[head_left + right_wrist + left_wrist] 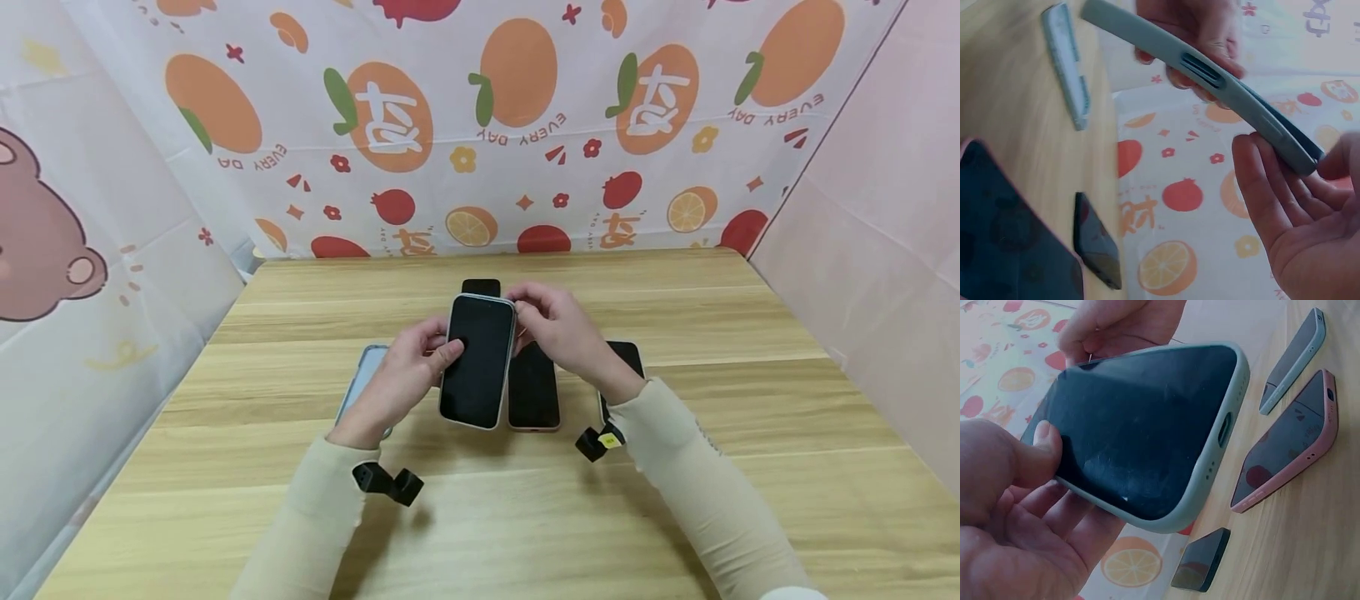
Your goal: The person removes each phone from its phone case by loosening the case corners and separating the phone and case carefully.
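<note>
A black-screened phone [478, 362] in a pale green case [1147, 40] is held above the table, tilted, screen toward the head camera. My left hand [408, 367] grips its left side, thumb flat on the screen edge and fingers behind. At the top right corner, my right hand [558, 329] pinches the case, thumb at the rim and fingers under the back. In the right wrist view a narrow gap runs between case and phone near that corner. At the opposite end, the left wrist view shows the charging port opening of the case.
An empty pale blue case [366, 375] lies by my left forearm. Beneath the held phone are a pink-cased phone [534, 396] and a small dark phone [481, 287] farther back. Another phone [626, 357] is partly hidden by my right wrist. A fruit-print cloth [517, 183] hangs behind the wooden table [480, 517].
</note>
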The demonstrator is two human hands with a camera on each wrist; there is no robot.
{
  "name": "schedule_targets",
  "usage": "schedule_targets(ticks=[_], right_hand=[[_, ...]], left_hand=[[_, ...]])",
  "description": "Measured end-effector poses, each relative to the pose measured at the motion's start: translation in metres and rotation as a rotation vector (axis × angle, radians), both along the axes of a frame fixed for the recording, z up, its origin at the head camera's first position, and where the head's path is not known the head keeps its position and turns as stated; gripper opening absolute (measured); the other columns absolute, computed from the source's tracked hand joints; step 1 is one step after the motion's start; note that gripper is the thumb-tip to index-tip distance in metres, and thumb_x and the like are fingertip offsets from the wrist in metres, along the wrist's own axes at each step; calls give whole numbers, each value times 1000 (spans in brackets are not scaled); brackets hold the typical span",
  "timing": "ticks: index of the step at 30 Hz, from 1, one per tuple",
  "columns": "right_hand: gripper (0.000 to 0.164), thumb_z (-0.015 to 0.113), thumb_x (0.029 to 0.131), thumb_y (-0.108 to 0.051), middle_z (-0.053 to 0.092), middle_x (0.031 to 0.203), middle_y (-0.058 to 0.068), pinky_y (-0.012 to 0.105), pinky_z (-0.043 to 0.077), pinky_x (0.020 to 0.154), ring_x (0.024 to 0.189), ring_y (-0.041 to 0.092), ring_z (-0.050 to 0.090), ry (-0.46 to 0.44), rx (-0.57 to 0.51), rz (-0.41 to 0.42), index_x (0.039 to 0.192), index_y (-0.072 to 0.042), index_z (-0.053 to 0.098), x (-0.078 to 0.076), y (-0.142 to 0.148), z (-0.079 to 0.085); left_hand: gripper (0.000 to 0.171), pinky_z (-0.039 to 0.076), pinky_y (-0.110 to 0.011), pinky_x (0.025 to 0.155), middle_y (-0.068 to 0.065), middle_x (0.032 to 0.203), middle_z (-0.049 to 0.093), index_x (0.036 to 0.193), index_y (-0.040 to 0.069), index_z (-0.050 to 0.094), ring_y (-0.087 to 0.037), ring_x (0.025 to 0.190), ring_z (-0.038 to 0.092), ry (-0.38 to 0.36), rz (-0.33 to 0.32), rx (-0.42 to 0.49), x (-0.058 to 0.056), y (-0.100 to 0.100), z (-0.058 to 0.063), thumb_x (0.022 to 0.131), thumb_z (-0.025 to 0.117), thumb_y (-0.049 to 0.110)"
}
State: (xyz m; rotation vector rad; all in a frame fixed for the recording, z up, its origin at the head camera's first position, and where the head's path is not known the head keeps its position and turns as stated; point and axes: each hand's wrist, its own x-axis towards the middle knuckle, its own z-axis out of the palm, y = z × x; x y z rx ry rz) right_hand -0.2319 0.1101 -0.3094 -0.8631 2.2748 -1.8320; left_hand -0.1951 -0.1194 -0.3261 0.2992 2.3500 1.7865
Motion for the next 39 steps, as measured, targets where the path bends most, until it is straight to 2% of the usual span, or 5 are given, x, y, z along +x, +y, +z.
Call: schedule_targets(ticks=[4, 13, 20, 29, 39], right_hand=[[27, 41, 107, -17, 66, 90, 19, 42, 61, 69, 71, 28, 68, -72, 2, 49, 122, -1, 57, 4, -1, -13], [12, 44, 102, -5, 67, 88, 29, 43, 61, 73, 76, 30, 72, -214, 96, 287, 99, 5, 49, 22, -3, -47], [38, 40, 95, 6, 66, 121, 28, 40, 60, 84, 95, 41, 71, -251, 25, 272, 132, 3, 49, 26, -5, -51], [40, 39, 93, 9, 67, 119, 27, 55, 54, 90, 103, 53, 64, -261, -62, 267, 131, 6, 50, 29, -5, -50], [41, 41, 91, 9, 69, 117, 26, 53, 55, 90, 102, 52, 66, -236, -43, 233, 131, 6, 51, 31, -6, -51]], left_hand=[[26, 60, -33, 72, -14, 105, 70, 125, 2, 55, -15, 83, 68, -14, 54, 23, -3, 0, -1, 103, 52, 16], [31, 61, -31, 72, -9, 104, 70, 125, -2, 53, -10, 84, 69, -16, 199, 127, -11, 2, 4, 103, 52, 20], [32, 60, -30, 70, -1, 96, 72, 126, -4, 53, -9, 82, 68, -32, 240, 181, -13, 6, 3, 102, 53, 17], [32, 60, -29, 70, 4, 92, 72, 127, -3, 53, -9, 83, 68, -25, 259, 183, -12, 7, 4, 102, 54, 18], [29, 61, -32, 69, 8, 85, 71, 124, -4, 54, -10, 82, 68, -22, 223, 218, -12, 7, 2, 103, 50, 17]])
